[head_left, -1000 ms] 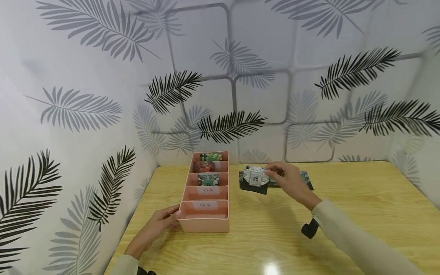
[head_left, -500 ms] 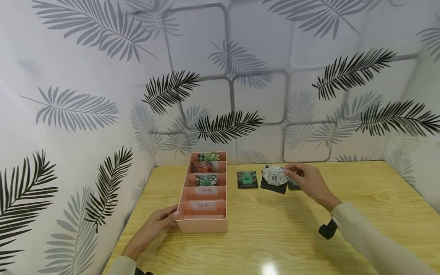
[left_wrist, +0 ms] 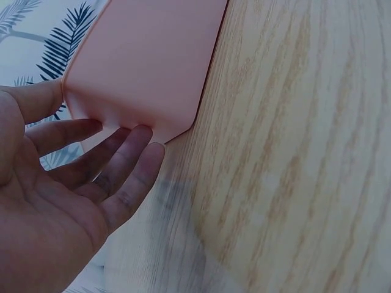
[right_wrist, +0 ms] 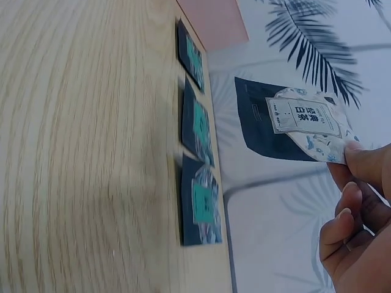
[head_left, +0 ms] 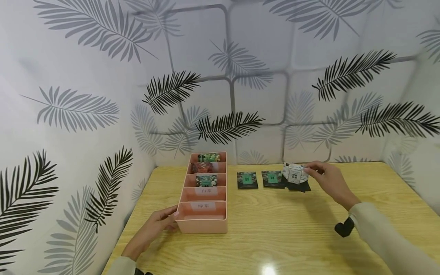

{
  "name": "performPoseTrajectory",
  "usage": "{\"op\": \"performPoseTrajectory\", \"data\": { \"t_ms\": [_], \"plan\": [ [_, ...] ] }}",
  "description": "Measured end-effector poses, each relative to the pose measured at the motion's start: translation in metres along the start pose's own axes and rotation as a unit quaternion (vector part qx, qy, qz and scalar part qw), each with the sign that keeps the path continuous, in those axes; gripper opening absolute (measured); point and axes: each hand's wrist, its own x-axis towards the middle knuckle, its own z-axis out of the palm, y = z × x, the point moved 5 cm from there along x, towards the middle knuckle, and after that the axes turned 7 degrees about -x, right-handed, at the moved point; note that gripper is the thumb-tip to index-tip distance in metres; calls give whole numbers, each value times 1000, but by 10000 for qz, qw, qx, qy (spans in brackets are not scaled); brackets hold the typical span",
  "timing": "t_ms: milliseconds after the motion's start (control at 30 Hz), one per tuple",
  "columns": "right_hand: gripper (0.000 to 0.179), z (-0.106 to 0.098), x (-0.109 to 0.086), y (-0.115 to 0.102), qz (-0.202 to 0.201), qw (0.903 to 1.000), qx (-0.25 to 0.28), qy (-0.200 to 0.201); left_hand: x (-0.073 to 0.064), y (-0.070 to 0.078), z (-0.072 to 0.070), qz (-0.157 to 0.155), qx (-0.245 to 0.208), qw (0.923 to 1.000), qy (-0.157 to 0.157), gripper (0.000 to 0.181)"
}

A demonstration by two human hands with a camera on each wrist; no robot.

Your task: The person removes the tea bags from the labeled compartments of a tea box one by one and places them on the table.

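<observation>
A flat black-and-white rectangular sachet (right_wrist: 278, 125) is being corner-pinched by the right grip (head_left: 329, 181) above the wooden tabletop (head_left: 275, 233), bending best being avoided; the long pink plastic box (head_left: 203, 226) is being held by the left grip (head_left: 156, 225).

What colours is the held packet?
The packet: dark, plus white with blue patterning; best in right wrist view.

Box (head_left: 203, 226) on table (head_left: 275, 233), packets (head_left: 206, 180) in its three far compartments (head_left: 220, 167), row of sachets (head_left: 272, 178) to its right
</observation>
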Motion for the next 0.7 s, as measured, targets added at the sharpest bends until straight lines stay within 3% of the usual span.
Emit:
{"op": "performPoseTrajectory", "data": {
  "t_ms": [400, 700],
  "plan": [
    [36, -17, -3, 47, 427, 9990, -142, -21, -1, -1, -1, 28, 74, 9999, 91, 63],
    [44, -19, -2, 80, 939, 9952, -132, -257, 0, -1, -1, -7, 47, 10000, 79, 64]
  ]
}}
